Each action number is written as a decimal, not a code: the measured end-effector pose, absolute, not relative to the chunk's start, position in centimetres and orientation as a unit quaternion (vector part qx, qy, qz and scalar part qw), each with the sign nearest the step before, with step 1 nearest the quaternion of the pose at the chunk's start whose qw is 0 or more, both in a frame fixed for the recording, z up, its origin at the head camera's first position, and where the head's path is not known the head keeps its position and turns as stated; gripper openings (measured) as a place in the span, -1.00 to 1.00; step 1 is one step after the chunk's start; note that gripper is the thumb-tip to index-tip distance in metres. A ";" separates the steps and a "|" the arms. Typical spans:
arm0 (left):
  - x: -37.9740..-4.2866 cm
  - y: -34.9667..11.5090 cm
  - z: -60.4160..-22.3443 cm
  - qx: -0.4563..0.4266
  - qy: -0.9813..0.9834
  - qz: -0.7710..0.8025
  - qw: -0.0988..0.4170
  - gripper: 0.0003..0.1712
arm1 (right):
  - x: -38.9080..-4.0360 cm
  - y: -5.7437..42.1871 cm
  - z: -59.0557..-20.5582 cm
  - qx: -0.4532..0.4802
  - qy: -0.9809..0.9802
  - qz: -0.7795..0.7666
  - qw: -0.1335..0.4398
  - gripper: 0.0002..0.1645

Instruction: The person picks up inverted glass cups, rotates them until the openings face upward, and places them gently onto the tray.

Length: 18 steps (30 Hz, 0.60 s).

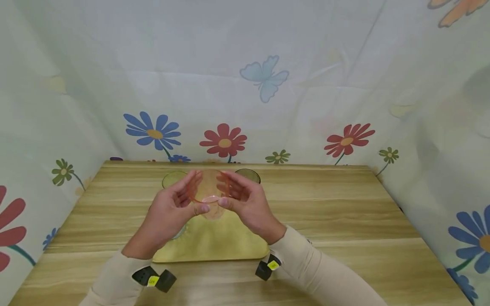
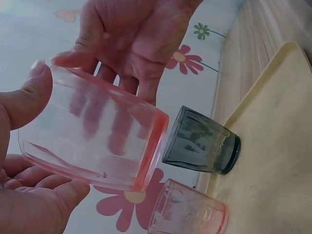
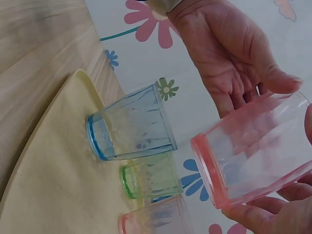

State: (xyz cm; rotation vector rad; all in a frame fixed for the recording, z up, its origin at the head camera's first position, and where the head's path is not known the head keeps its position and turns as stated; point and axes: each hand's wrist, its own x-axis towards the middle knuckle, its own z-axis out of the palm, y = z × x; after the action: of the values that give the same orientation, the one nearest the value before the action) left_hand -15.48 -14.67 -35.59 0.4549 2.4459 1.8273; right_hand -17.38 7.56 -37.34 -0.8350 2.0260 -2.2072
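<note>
A clear pink plastic cup [image 1: 209, 185] is held up between both hands, tilted, above the tray. My left hand [image 1: 164, 216] grips it from the left side, thumb near the rim and fingers round the wall. On the opposite side, my right hand [image 1: 250, 208] holds the same cup, its thumb also by the rim. The wrist views show the cup's thicker pink base and fingers through its clear wall. Below it a yellow tray [image 1: 218, 246] bears a blue cup [image 3: 131, 126], a green cup [image 3: 153, 175], a grey cup [image 2: 202, 141] and another pink cup [image 2: 187, 209].
The tray lies on a wood-grain table [image 1: 337, 221]. Hands and the raised cup partly cover the standing cups in the head view. A white cloth with flower prints [image 1: 223, 142] hangs behind the table and along both sides.
</note>
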 end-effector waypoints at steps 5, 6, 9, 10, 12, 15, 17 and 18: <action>-15.3 -14.6 -35.9 0.144 0.802 0.579 0.015 0.05 | -17.7 7.6 -37.9 -0.282 0.650 -0.705 0.017 0.08; -15.3 -14.6 -36.0 0.143 0.805 0.575 0.013 0.05 | -17.7 7.6 -38.0 -0.285 0.650 -0.704 0.018 0.06; -15.0 -14.6 -36.3 0.140 0.816 0.561 0.008 0.06 | -17.7 7.6 -38.2 -0.292 0.653 -0.698 0.023 -0.05; -15.0 -14.6 -36.4 0.141 0.818 0.557 0.006 0.06 | -17.7 7.6 -38.3 -0.294 0.654 -0.697 0.025 -0.09; -14.9 -14.6 -36.7 0.145 0.821 0.553 0.001 0.05 | -17.7 7.6 -38.5 -0.295 0.656 -0.694 0.027 -0.15; -14.9 -14.5 -37.1 0.150 0.819 0.553 -0.005 0.04 | -17.7 7.6 -38.7 -0.295 0.658 -0.692 0.028 -0.20; -14.9 -14.4 -37.4 0.152 0.819 0.554 -0.008 0.04 | -17.7 7.6 -39.0 -0.293 0.659 -0.692 0.031 -0.20; -14.9 -14.4 -37.6 0.152 0.819 0.553 -0.009 0.05 | -17.7 7.6 -39.2 -0.292 0.659 -0.692 0.033 -0.19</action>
State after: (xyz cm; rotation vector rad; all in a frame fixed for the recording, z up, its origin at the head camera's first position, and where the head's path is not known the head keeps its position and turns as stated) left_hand -14.88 -14.37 -37.57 0.4804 2.5892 1.7477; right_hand -17.68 7.58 -39.22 -0.8977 2.0299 -2.1304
